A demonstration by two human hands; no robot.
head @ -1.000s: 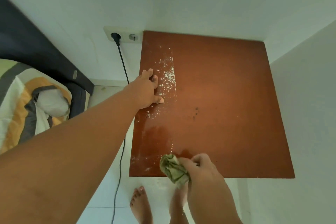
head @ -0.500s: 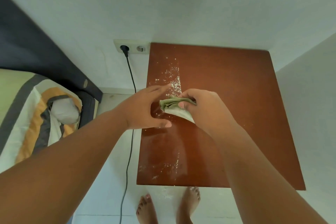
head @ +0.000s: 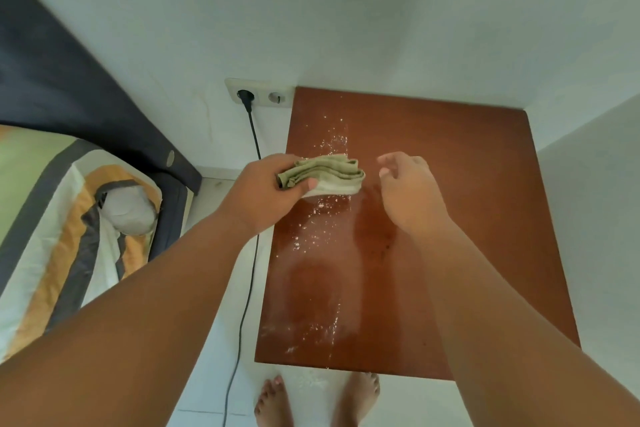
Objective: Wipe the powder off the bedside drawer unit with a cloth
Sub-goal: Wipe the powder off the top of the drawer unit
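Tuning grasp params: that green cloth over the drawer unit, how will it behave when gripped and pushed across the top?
Probably floppy: the cloth sits in soft stacked folds and its free end droops past the left hand. Likely light, since a pinch at one end carries it. Pushed flat over the powder on the drawer unit, it may bunch or unfold rather than slide as one piece.

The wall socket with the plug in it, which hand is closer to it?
Left. The left hand, holding the cloth, is just below the socket; the right hand is farther right, over the drawer unit.
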